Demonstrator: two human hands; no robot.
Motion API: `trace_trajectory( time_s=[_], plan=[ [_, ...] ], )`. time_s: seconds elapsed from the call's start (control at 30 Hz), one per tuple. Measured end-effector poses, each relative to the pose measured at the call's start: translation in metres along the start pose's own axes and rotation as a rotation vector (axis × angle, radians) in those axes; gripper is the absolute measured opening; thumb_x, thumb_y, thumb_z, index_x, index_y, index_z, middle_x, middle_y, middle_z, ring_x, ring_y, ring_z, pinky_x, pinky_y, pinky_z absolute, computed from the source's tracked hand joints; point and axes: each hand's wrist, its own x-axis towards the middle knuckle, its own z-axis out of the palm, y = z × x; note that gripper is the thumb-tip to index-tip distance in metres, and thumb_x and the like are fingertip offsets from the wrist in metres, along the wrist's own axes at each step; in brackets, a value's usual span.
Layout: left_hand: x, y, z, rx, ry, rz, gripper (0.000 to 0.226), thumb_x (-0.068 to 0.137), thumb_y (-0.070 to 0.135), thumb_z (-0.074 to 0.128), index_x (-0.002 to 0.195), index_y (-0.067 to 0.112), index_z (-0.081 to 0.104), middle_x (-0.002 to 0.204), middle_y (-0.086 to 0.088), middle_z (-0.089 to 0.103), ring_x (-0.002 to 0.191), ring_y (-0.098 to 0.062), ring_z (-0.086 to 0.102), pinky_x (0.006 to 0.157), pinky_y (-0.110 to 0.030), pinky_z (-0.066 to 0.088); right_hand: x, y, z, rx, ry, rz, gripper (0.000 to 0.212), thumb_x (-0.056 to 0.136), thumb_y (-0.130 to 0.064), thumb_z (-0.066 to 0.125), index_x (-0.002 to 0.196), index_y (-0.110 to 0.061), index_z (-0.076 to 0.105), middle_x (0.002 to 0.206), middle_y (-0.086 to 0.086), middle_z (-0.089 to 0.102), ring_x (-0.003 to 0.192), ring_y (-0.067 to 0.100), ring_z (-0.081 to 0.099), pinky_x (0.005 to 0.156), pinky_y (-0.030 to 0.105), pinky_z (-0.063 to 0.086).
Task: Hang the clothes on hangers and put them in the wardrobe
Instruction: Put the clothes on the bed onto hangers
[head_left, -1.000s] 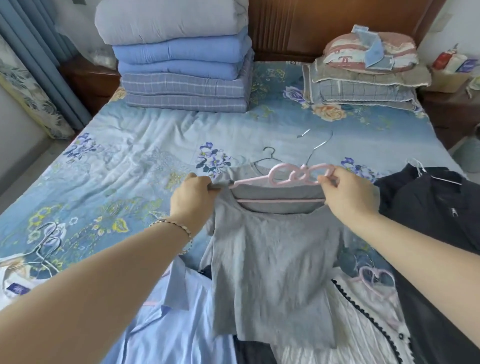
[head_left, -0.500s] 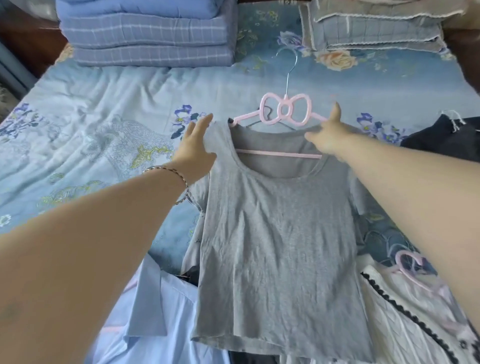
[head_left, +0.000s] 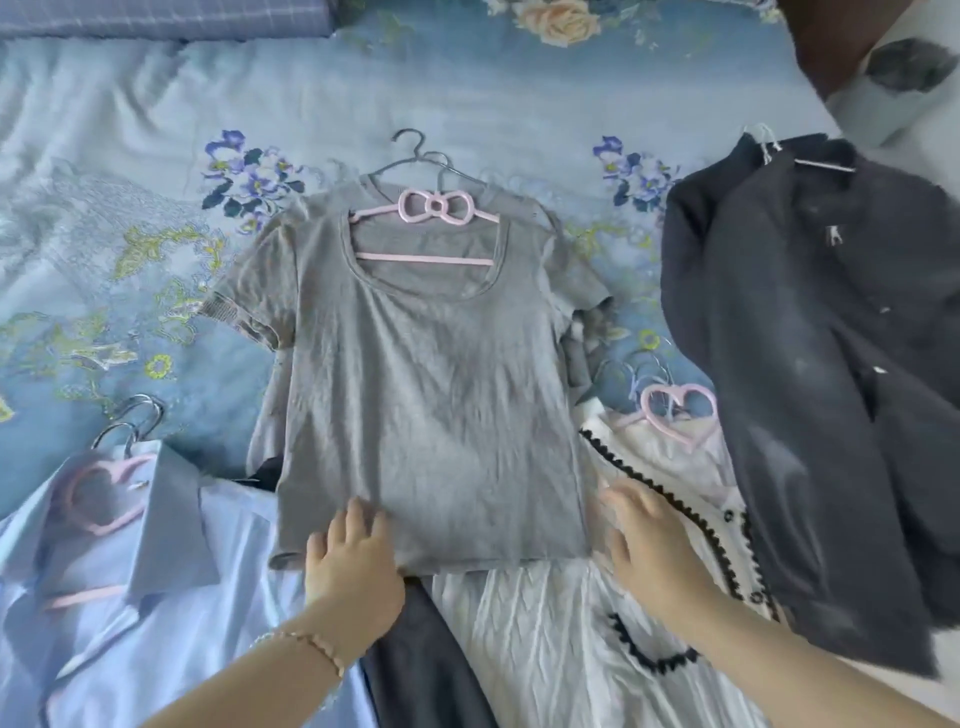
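A grey T-shirt (head_left: 426, 374) lies flat on the bed with a pink bow-shaped hanger (head_left: 431, 208) inside its neckline. My left hand (head_left: 350, 561) rests open on the shirt's bottom hem, left of centre. My right hand (head_left: 649, 540) hovers open, slightly blurred, beside the hem's right corner, over a white garment with black trim (head_left: 670, 519). A thin grey wire hanger (head_left: 415, 156) sticks out behind the shirt's collar.
A light blue shirt (head_left: 130, 597) on a pink heart hanger lies at lower left. A dark jacket (head_left: 810, 364) on a white hanger lies at right. A pink heart hanger (head_left: 680, 410) tops the white garment. A dark garment (head_left: 426, 660) lies under the grey shirt. Folded bedding (head_left: 156, 18) sits far left.
Both hands have let go of the hanger and shoulders and come down to the shirt's bottom hem. The shirt now lies flat. The view has tilted down toward the near bed.
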Motion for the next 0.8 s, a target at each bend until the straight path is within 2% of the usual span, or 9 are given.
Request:
trace_trajectory(
  time_s=[0.1, 0.2, 0.3, 0.4, 0.47, 0.53, 0.6, 0.67, 0.8],
  plan=[
    [-0.014, 0.040, -0.005, -0.027, 0.022, 0.040, 0.056, 0.096, 0.025, 0.039, 0.148, 0.021, 0.017, 0.158, -0.008, -0.007, 0.146, -0.026, 0.000, 0.118, -0.038, 0.008, -0.010, 0.044, -0.021, -0.078, -0.011, 0.145, 0.048, 0.084, 0.000, 0.054, 0.132, -0.004, 0.048, 0.141, 0.013, 0.041, 0.133, 0.027, 0.039, 0.110, 0.031, 0.030],
    [-0.027, 0.077, 0.000, -0.074, 0.087, 0.233, 0.047, 0.096, 0.021, 0.041, 0.142, 0.020, 0.031, 0.152, -0.002, 0.016, 0.140, -0.021, 0.021, 0.114, -0.032, 0.021, 0.005, 0.071, -0.036, -0.103, -0.091, 0.235, 0.055, 0.091, -0.020, 0.055, 0.141, -0.008, 0.034, 0.146, 0.011, 0.034, 0.136, 0.025, 0.032, 0.111, 0.032, 0.028],
    [-0.043, 0.101, 0.013, -0.182, 0.084, 0.304, 0.032, 0.095, 0.016, 0.040, 0.126, 0.019, 0.048, 0.130, 0.004, 0.042, 0.124, -0.016, 0.039, 0.101, -0.026, 0.035, 0.024, 0.071, -0.044, -0.164, -0.129, 0.253, 0.049, 0.088, -0.034, 0.061, 0.128, -0.011, 0.047, 0.130, 0.009, 0.050, 0.124, 0.027, 0.044, 0.101, 0.033, 0.037],
    [-0.059, 0.110, 0.019, -0.265, 0.091, 0.309, 0.034, 0.096, 0.017, 0.039, 0.129, 0.022, 0.047, 0.131, 0.009, 0.042, 0.123, -0.011, 0.040, 0.095, -0.022, 0.038, 0.025, 0.069, -0.048, -0.308, -0.155, 0.168, 0.027, 0.087, -0.040, 0.061, 0.097, -0.015, 0.057, 0.107, 0.006, 0.059, 0.108, 0.027, 0.051, 0.085, 0.031, 0.040],
    [-0.070, 0.111, 0.020, -0.313, 0.091, 0.301, 0.034, 0.097, 0.017, 0.040, 0.129, 0.023, 0.047, 0.132, 0.010, 0.041, 0.119, -0.010, 0.043, 0.090, -0.019, 0.040, 0.016, 0.075, -0.054, -0.189, -0.154, 0.121, 0.039, 0.084, -0.039, 0.065, 0.065, -0.016, 0.039, 0.074, -0.001, 0.048, 0.081, 0.024, 0.049, 0.064, 0.030, 0.034],
    [-0.076, 0.112, 0.016, -0.362, 0.078, 0.292, 0.033, 0.096, 0.018, 0.043, 0.128, 0.024, 0.047, 0.133, 0.011, 0.040, 0.101, -0.012, 0.049, 0.078, -0.015, 0.041, 0.001, 0.084, -0.067, -0.081, -0.171, 0.070, 0.053, 0.083, -0.038, 0.067, 0.056, -0.017, 0.026, 0.062, -0.004, 0.031, 0.062, 0.018, 0.038, 0.053, 0.027, 0.024],
    [-0.083, 0.120, 0.006, -0.406, 0.147, 0.351, 0.035, 0.094, 0.019, 0.050, 0.129, 0.022, 0.047, 0.134, 0.012, 0.038, 0.087, -0.010, 0.047, 0.075, -0.015, 0.042, -0.020, 0.092, -0.085, -0.073, -0.167, -0.015, 0.054, 0.084, -0.029, 0.066, 0.054, -0.017, 0.023, 0.063, -0.006, 0.028, 0.062, 0.019, 0.036, 0.056, 0.031, 0.024],
    [-0.086, 0.137, -0.007, -0.447, 0.191, 0.438, 0.045, 0.088, 0.020, 0.060, 0.131, 0.021, 0.045, 0.130, 0.012, 0.037, 0.102, -0.007, 0.046, 0.092, -0.020, 0.041, -0.044, 0.100, -0.097, -0.056, -0.074, -0.050, 0.056, 0.083, -0.015, 0.067, 0.052, -0.019, 0.020, 0.062, -0.005, 0.026, 0.066, 0.020, 0.037, 0.061, 0.029, 0.026],
    [-0.090, 0.174, -0.019, -0.719, -0.528, 0.330, 0.020, 0.076, 0.013, 0.062, 0.093, 0.020, 0.053, 0.096, -0.003, 0.051, 0.087, -0.018, 0.047, 0.083, -0.023, 0.038, -0.081, 0.112, -0.105, -0.005, 0.081, 0.023, 0.048, 0.077, -0.001, 0.067, 0.050, -0.012, 0.028, 0.063, -0.001, 0.035, 0.066, 0.023, 0.044, 0.059, 0.029, 0.031]
  ],
)
